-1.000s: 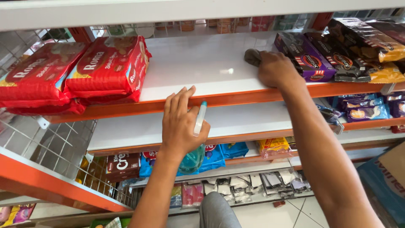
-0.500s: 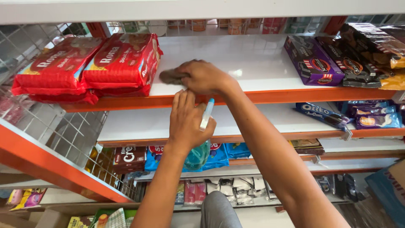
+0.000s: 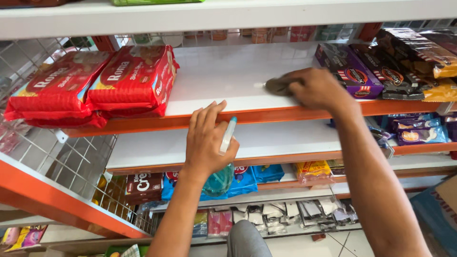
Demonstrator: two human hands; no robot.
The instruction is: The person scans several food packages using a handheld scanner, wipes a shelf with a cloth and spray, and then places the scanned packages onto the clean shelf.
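Note:
My right hand (image 3: 318, 87) presses a dark brownish cloth (image 3: 277, 85) flat on the white shelf (image 3: 228, 71) with an orange front edge, right of its middle. My left hand (image 3: 207, 141) rests at the shelf's orange edge and grips a spray bottle (image 3: 222, 177) with a white-and-teal nozzle and a green body hanging below the hand. Red biscuit packs (image 3: 131, 80) lie stacked at the shelf's left end. Purple and dark biscuit packs (image 3: 351, 71) lie just right of my right hand.
A second white shelf (image 3: 276, 143) sits below, with blue and purple packs (image 3: 419, 133) at its right. Lower shelves hold blue, brown and yellow snack packs (image 3: 247, 175). A wire mesh divider (image 3: 57, 162) and an orange-edged shelf stand at left. A cardboard box (image 3: 442, 204) is at lower right.
My right hand has slid the cloth along the shelf: from the right end to the left a moment ago, then back toward the right. My left hand stays at the edge with the bottle.

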